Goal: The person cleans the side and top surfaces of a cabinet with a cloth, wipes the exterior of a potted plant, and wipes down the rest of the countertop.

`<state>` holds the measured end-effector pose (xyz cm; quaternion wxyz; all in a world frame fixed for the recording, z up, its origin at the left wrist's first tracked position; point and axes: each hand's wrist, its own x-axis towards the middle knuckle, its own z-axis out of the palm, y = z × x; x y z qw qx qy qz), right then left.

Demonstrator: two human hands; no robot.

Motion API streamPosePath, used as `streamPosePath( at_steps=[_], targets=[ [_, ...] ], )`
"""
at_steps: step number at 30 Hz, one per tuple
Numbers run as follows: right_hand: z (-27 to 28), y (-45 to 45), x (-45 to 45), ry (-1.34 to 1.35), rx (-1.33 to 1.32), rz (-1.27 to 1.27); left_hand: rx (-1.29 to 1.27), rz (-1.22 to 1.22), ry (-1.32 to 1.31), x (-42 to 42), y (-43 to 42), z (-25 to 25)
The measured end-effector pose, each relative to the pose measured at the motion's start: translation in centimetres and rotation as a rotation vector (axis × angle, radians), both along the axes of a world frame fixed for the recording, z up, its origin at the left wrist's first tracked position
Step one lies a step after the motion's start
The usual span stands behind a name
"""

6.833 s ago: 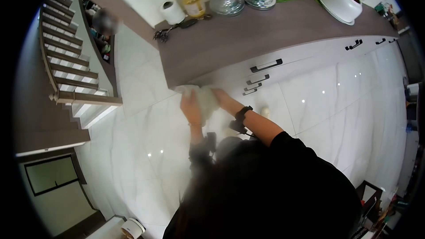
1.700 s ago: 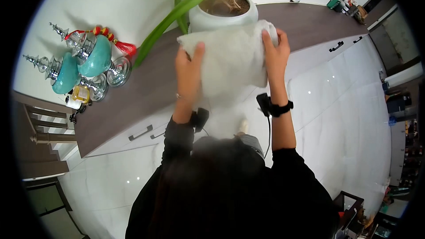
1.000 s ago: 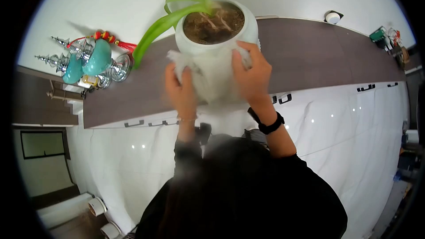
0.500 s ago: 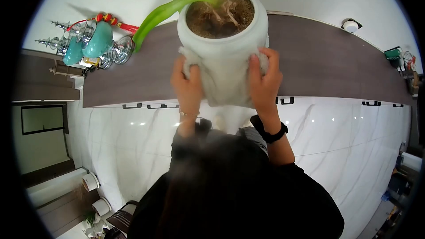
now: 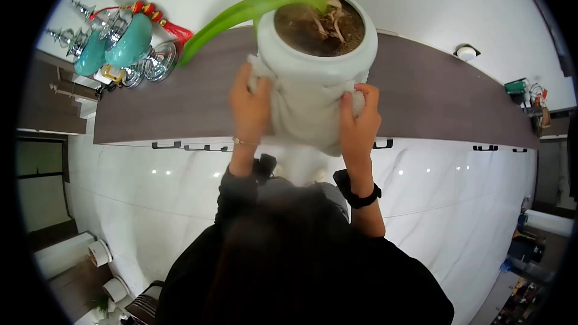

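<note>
A large pale, rounded flower pot [image 5: 319,69] stands on the brown cabinet top, filled with soil and bare roots. Long green leaves of a plant [image 5: 241,12] rise from it and arch to the left. Across the near side of the pot hangs a whitish cloth [image 5: 304,114], creased and sagging in the middle. My left hand [image 5: 250,105], slightly blurred, pinches one end of the cloth at the pot's left side. At the right side, my right hand [image 5: 360,120] grips the other end between thumb and fingers. The lower part of the pot is hidden behind the cloth.
Teal and silver ornaments [image 5: 129,42] with a red tassel stand at the cabinet's left end, near the leaf tip. A small white round object [image 5: 465,53] sits by the wall at right. Several small items [image 5: 527,96] are at the far right of the brown cabinet top [image 5: 433,96].
The pot and cloth appear further right and slightly lower in view, while the ornaments shift left; the camera has moved. My left hand is a little further from the pot. Both hands keep hold of the cloth.
</note>
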<state>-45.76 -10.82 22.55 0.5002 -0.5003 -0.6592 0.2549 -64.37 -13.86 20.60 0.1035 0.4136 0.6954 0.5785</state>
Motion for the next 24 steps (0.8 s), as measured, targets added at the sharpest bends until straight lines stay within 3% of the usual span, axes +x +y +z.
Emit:
streamPosePath(
  at_steps=[3,6,9,11,14,15,18,21,24],
  targets=[
    [1.6,-1.3,-2.4,0.010,0.000,0.010,-0.073,0.129,0.091,-1.1,1.3,3.1],
    [0.0,-2.7,-4.1,-0.157,-0.075,0.050,-0.169,0.089,0.360,-3.4,3.0,0.6],
    [-4.9,-2.8,-4.8,-0.171,0.012,0.033,-0.412,0.039,0.319,-3.8,3.0,-1.8],
    [-5.8,-2.3,-5.1,-0.154,0.154,0.001,-0.213,-0.005,0.277,-4.3,2.5,-1.5],
    [-0.1,-3.1,-4.1,-0.113,-0.142,-0.086,-0.024,-0.050,0.093,-3.9,0.6,2.3],
    [1.1,-2.6,-4.1,-0.068,-0.048,-0.106,0.023,-0.061,0.009,-3.6,0.5,3.7],
    [2.7,-0.9,-3.8,0.028,0.117,-0.142,0.026,-0.081,0.119,-2.6,1.2,4.4],
    [2.5,0.5,-3.4,0.068,0.124,-0.104,-0.021,-0.087,0.265,-1.8,0.4,2.1],
    [0.8,1.8,-1.0,0.064,0.131,-0.076,0.065,-0.196,0.225,0.0,-2.3,-0.4]
  ],
)
